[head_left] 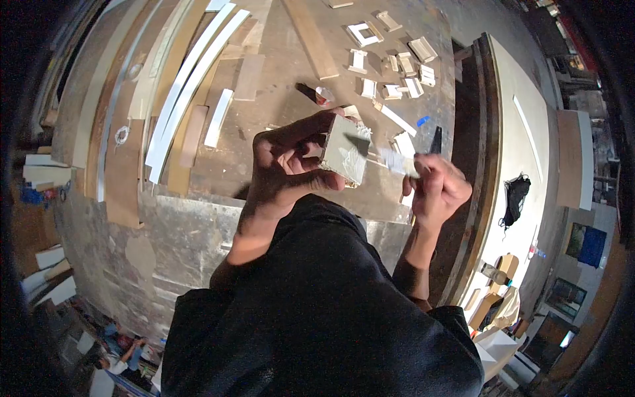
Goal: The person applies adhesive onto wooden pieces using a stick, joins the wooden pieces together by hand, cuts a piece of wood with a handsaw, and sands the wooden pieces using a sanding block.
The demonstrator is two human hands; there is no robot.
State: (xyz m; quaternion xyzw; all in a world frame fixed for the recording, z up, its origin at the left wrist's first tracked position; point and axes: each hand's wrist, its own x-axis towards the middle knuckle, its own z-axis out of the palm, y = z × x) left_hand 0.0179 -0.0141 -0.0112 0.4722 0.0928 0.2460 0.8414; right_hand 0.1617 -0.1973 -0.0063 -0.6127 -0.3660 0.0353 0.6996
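my left hand [288, 162] pinches the block [345, 147] between a thumb along its near end and fingers around its far end, holding it up over the near part of the table [274, 66]. my right hand [438, 182] is curled round a tool [399, 163], whose pale head is blurred; its dark tip sticks up past my knuckles.

the block's edges look rough, its right one most. the tool's head is just beside that edge; whether they touch, i cannot tell. long strips [198, 86] crowd the table on my left, small wooden pieces [410, 66] lie beyond my right hand, and bare tabletop runs between. the table's right edge drops to a dark gap before a pale board [522, 126].

the block's broad face is turned up towards me, smeared pale, its slightly longer axis running away from me at a slant. red marks on the cup [323, 97] are too small to read.
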